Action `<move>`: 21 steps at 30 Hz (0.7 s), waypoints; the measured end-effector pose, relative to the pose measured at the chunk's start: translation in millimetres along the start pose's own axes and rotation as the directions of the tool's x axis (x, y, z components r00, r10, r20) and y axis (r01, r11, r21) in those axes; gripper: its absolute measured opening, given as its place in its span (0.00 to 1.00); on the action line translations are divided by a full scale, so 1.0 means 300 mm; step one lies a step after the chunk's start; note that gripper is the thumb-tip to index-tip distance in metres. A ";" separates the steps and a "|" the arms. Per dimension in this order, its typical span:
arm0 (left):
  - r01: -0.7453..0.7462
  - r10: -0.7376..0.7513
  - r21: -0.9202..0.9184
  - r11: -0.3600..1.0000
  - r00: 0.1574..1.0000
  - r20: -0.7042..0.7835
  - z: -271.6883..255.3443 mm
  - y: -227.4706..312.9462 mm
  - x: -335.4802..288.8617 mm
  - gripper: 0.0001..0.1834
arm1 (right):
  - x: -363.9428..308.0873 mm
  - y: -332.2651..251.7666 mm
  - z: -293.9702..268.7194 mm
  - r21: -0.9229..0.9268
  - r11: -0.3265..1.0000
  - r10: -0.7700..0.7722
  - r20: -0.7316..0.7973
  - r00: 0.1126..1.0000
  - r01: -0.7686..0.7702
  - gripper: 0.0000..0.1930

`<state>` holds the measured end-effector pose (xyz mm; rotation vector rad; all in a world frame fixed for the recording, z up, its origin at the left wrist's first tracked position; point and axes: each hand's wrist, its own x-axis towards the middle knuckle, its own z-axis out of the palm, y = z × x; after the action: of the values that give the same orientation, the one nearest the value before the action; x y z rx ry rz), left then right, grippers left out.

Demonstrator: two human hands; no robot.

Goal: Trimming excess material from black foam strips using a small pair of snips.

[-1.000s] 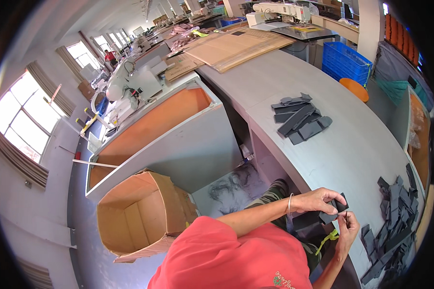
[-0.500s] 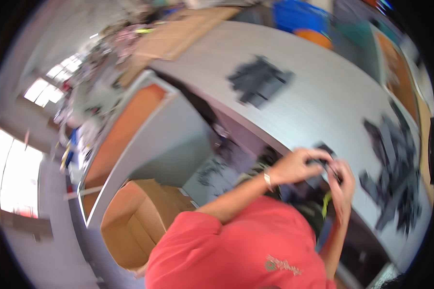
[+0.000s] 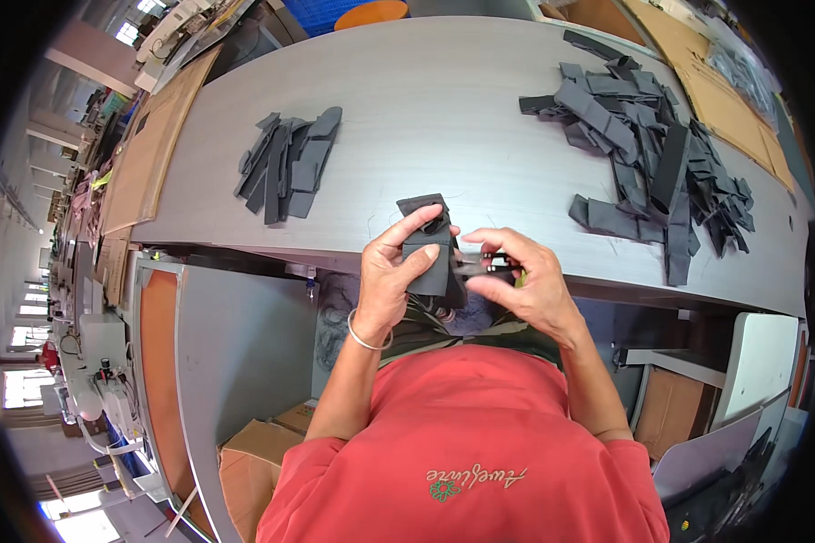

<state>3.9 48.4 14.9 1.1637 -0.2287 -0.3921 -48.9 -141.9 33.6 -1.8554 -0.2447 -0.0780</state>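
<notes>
Coral-red T-shirt [image 3: 462, 407], plain knit, loose, soft creases. Short sleeves [image 3: 638, 466], same red, ending above the elbow. Chest print: green flower-shaped emblem [image 3: 443, 490] in outline, plus a line of thin script lettering [image 3: 480, 476], upside down from here. Pale metallic bangle [image 3: 357, 340], thin, round, at left hand [image 3: 386, 281]. Camouflage trousers [image 3: 417, 331], dark green with lighter bands, mostly hidden.

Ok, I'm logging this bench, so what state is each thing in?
Left hand: closed on the dark piece
Dark piece: pinched between thumb and fingers
Right hand: closed around the black tool
Black tool: held, blurred
Smaller pile: overlapping
Larger pile: heaped loosely
</notes>
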 end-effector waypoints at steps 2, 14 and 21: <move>0.015 -0.015 -0.029 0.999 1.000 -0.009 0.005 0.003 -0.001 0.24 | 0.002 0.040 0.001 -0.019 1.000 -0.019 -0.142 0.990 0.017 0.15; -0.010 0.013 0.102 0.995 1.000 -0.028 -0.007 -0.007 0.015 0.24 | 0.061 0.048 0.036 -0.378 0.913 -0.256 -0.243 0.936 0.152 0.08; 0.040 -0.040 0.028 0.999 0.999 0.002 -0.003 -0.002 0.010 0.23 | 0.053 0.057 0.011 -0.423 0.891 -0.270 -0.206 0.940 0.164 0.08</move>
<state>7.0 47.7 13.9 1.1968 -0.2139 -0.4270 -30.1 -141.5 19.3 -2.1915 -0.2681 -0.5643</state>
